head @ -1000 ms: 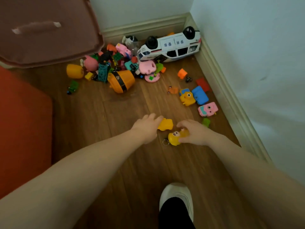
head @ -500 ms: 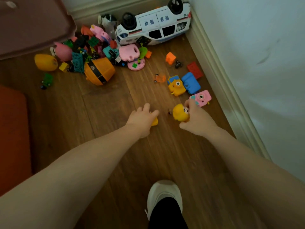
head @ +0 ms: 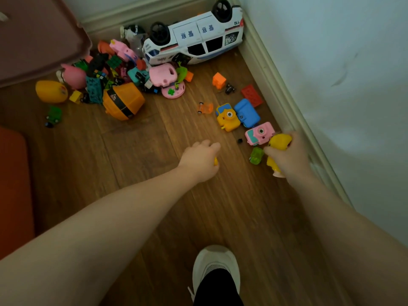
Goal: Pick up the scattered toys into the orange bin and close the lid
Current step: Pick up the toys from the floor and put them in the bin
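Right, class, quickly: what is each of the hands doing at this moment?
Left hand: closed around a small yellow toy.
Right hand: closed around a yellow figure toy.

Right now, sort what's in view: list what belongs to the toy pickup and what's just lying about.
Part of the job:
- yellow figure, gripped by the right hand
- small yellow toy, held in the left hand
- pink toy camera
- green toy
- overturned police van
- orange bin
- lid

Just there:
- white shoe
- baseboard
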Available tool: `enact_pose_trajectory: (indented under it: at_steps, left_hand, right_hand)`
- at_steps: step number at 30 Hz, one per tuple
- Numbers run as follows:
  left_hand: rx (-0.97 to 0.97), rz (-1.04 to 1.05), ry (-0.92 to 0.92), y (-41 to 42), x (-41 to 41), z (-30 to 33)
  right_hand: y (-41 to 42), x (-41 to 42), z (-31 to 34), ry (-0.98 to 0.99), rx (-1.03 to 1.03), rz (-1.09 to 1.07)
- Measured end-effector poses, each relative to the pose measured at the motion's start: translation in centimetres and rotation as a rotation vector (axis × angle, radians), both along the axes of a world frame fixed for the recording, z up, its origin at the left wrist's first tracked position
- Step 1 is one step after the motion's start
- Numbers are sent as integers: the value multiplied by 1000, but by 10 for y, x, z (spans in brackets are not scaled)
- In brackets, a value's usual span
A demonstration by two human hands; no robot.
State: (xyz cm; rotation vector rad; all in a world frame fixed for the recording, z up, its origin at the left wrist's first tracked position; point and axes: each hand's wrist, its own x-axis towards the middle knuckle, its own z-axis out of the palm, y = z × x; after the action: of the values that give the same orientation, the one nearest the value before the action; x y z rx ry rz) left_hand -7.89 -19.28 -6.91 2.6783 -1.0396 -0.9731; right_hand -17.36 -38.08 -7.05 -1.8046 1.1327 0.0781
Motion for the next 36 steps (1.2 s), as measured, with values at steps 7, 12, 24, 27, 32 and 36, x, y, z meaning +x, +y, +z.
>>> enact_pose_trajectory:
  at_steps: [7,12,24,27,32,36]
  left_hand:
    - [-36,-243,-142,-60,11,-10]
    - [22,-331,-252,-76,6,-17]
    - [129,-192,-94,-39,11,-23]
    - [56,-54,10,-15,13,-15]
    - [-129,191,206,18,14,4]
    - [-260,534,371,40,13,20]
  right_hand:
    - [0,0,-14,187,-299,531]
    - [10,10,-19,330,-526,709]
    - [23,19,-14,472,-829,1040]
    - [24,22,-16,488,-672,821]
    - [35,24,-13,354,-450,552]
    - [67,40,8,2,46,252]
